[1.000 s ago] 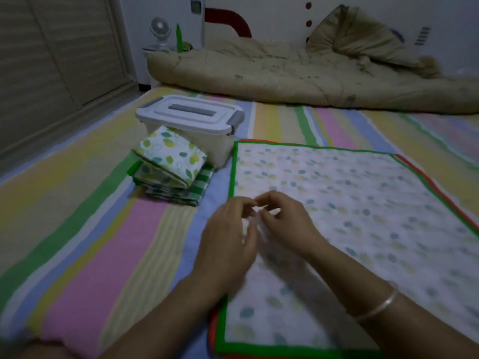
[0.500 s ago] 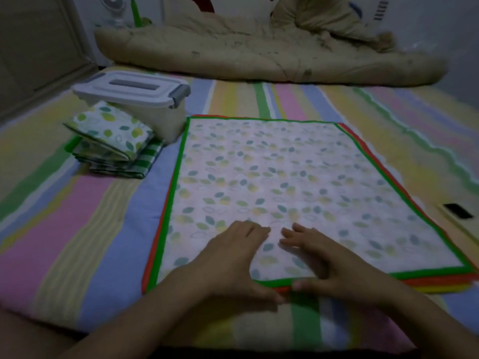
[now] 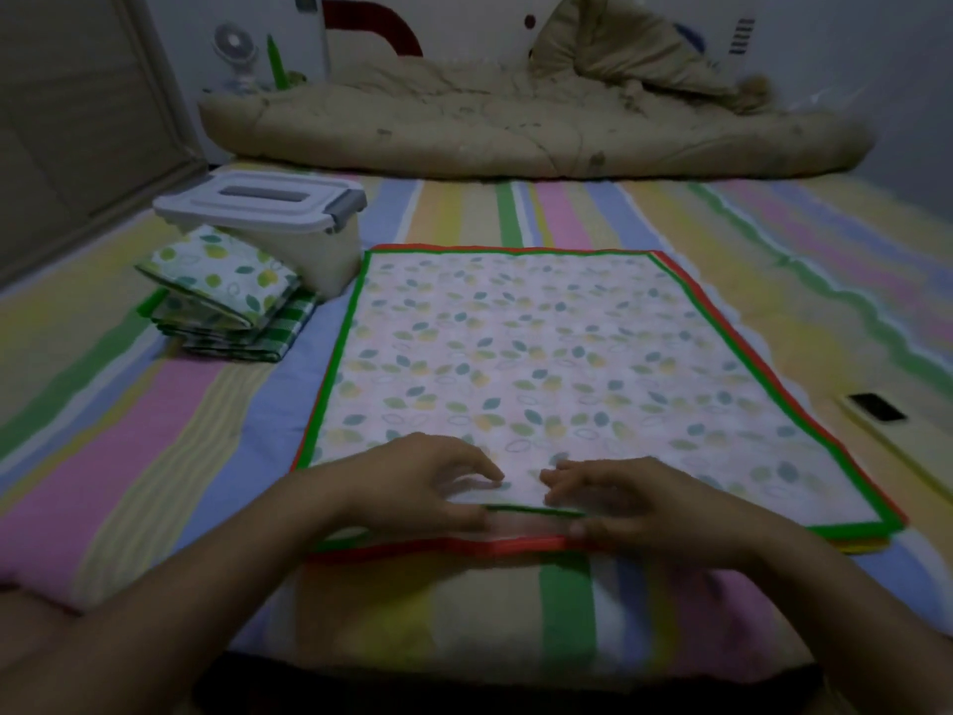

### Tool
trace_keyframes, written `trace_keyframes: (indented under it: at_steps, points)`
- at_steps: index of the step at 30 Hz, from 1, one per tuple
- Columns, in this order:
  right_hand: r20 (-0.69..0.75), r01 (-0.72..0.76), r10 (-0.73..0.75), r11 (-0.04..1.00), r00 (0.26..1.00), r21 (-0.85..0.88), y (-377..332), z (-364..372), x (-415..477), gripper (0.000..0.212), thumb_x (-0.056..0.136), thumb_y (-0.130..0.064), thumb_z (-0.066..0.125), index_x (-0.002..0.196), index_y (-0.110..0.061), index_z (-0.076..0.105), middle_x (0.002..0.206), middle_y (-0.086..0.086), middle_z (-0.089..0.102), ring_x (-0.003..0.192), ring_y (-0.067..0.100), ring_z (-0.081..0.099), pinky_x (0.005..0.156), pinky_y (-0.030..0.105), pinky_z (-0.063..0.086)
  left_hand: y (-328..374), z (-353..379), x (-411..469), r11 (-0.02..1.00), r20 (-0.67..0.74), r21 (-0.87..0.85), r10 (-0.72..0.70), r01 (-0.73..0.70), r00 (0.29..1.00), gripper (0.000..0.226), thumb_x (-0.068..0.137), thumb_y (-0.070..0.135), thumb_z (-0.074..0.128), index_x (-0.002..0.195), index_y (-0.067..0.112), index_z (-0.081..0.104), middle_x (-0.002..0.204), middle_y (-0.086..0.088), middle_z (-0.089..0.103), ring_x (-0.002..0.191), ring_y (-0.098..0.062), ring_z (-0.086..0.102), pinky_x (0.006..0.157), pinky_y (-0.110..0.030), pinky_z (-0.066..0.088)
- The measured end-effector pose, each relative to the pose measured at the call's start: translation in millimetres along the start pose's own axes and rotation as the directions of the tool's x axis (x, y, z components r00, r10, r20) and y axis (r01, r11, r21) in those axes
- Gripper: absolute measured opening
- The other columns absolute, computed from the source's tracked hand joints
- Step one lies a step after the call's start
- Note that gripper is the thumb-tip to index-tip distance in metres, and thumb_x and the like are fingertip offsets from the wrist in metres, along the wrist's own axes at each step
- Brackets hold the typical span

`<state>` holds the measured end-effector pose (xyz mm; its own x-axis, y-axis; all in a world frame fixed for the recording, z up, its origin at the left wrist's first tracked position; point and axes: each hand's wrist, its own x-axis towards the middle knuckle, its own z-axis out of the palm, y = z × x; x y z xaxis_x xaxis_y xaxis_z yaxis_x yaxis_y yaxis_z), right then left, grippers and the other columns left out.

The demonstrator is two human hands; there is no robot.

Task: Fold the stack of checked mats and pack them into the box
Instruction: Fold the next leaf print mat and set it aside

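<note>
Right, action at six o'clock: left hand (image 3: 428,487) and right hand (image 3: 634,503) each pinch the near green hem of the top mat (image 3: 541,363), knuckles close together. First risk: the red-edged mat (image 3: 464,547) underneath drags up with it. Second: with so narrow a grip the corners may sag and the fold go crooked. The box (image 3: 278,219), lid on, waits at ten o'clock, touching the folded mats (image 3: 227,296).

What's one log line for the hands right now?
left hand: pinches top mat | right hand: pinches top mat | box: lidded
</note>
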<state>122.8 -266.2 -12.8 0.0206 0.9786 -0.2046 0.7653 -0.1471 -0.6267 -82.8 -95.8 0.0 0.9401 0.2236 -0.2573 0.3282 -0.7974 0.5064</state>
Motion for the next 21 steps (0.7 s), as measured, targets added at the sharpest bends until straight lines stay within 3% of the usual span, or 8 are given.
trace_keyframes:
  at_steps: [2,3,8,10,12,14,17,21]
  points:
    - [-0.107,-0.003,-0.001,0.999,0.994,-0.037,-3.4,-4.3,-3.6,0.01,0.093,-0.028,0.063,0.099,-0.035,0.067,0.104,-0.022,0.068,0.1,-0.005,0.061,0.091,0.029,0.049,-0.8,-9.3,-2.6,0.999,0.057,0.024,-0.025,0.023,0.998,0.037,0.096,0.031,0.058,0.133,0.032,0.058,0.138,0.012,0.054,0.123,-0.006,0.051,0.102,-0.025,0.04]
    - [-0.15,-0.013,0.001,0.997,0.989,-0.079,-8.4,-7.1,-5.6,0.012,0.095,-0.026,0.06,0.092,-0.036,0.067,0.09,-0.019,0.068,0.087,-0.001,0.062,0.081,0.029,0.05,-0.6,-13.9,-3.1,0.998,0.082,0.061,-0.039,0.034,0.996,0.035,0.098,0.027,0.054,0.133,0.03,0.059,0.136,0.011,0.057,0.119,-0.007,0.053,0.099,-0.025,0.042]
    - [-0.188,-0.042,0.005,0.98,0.982,-0.193,-38.8,-32.7,-8.2,0.011,0.094,-0.03,0.06,0.088,-0.037,0.066,0.069,-0.014,0.067,0.063,-0.001,0.06,0.061,0.019,0.044,4.3,-47.7,-3.2,0.997,0.211,0.051,-0.064,0.054,0.975,0.025,0.102,0.027,0.047,0.109,0.022,0.071,0.102,0.0,0.07,0.089,-0.014,0.064,0.086,-0.035,0.05]
    - [-0.248,-0.089,0.012,0.95,0.969,-0.299,-47.0,-45.5,-6.0,0.006,0.093,-0.037,0.061,0.092,-0.038,0.067,0.065,-0.015,0.063,0.058,0.0,0.057,0.059,0.021,0.043,3.1,-66.1,1.2,0.996,0.221,0.025,-0.091,0.087,0.971,0.023,0.101,0.033,0.049,0.094,0.028,0.07,0.09,0.007,0.07,0.077,-0.005,0.064,0.078,-0.028,0.051]
    - [-0.407,-0.163,-0.045,0.871,0.912,-0.463,-49.5,-52.2,1.9,0.014,0.09,-0.043,0.062,0.101,-0.037,0.068,0.076,-0.015,0.063,0.068,0.002,0.058,0.066,0.027,0.046,-2.2,-81.7,10.7,0.99,0.181,0.051,-0.135,0.128,0.974,0.021,0.098,0.04,0.054,0.092,0.029,0.071,0.092,0.007,0.072,0.08,-0.01,0.066,0.079,-0.033,0.054]
    - [-0.543,-0.205,-0.165,0.806,0.823,-0.556,-44.2,-52.5,14.5,0.027,0.087,-0.041,0.066,0.112,-0.03,0.066,0.096,-0.007,0.067,0.089,0.018,0.061,0.079,0.034,0.046,-6.8,-91.8,24.7,0.972,0.104,0.175,-0.178,0.158,0.978,0.021,0.094,0.045,0.058,0.085,0.029,0.069,0.088,0.003,0.071,0.079,-0.019,0.066,0.077,-0.039,0.055]
    - [-0.621,-0.229,-0.237,0.786,0.747,-0.574,-30.5,-43.2,32.6,0.036,0.088,-0.04,0.061,0.118,-0.022,0.064,0.112,0.002,0.065,0.106,0.028,0.06,0.103,0.047,0.039,-11.0,-97.4,46.6,0.888,-0.001,0.414,-0.219,0.2,0.976,0.035,0.093,0.045,0.06,0.063,0.029,0.053,0.068,0.005,0.057,0.062,-0.013,0.05,0.061,-0.03,0.042]
    - [-0.572,-0.319,-0.035,0.801,0.82,-0.506,-11.1,-27.9,45.9,0.07,0.089,-0.066,0.013,0.136,-0.032,0.053,0.145,-0.001,0.049,0.139,0.022,0.037,0.119,0.054,0.005,-25.3,-97.4,65.4,0.836,-0.056,0.476,-0.282,0.274,0.958,0.036,0.092,0.049,0.059,0.069,0.022,0.055,0.07,0.001,0.055,0.064,-0.017,0.049,0.062,-0.03,0.039]
